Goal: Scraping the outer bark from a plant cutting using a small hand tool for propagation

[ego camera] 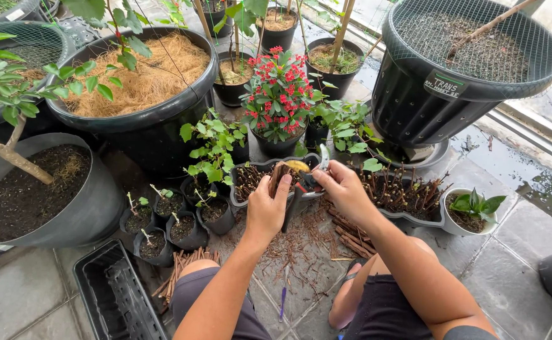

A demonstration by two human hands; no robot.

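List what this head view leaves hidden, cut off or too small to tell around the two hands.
- Cutting: lower part hidden by the left hand.
- Pruner: grips covered by the right hand; blades open or closed, too small to tell.
- Crate: cut off by the bottom edge.
- Big netted pot: top cut off by the frame edge.

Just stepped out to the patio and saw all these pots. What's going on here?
A person squats among potted plants. The left hand holds a brown cutting upright, and the right hand holds pruning shears against it, over a dark tray of cuttings. Cut stems litter the tiles, small seedling pots stand to the left, and a red-flowering plant stands behind.
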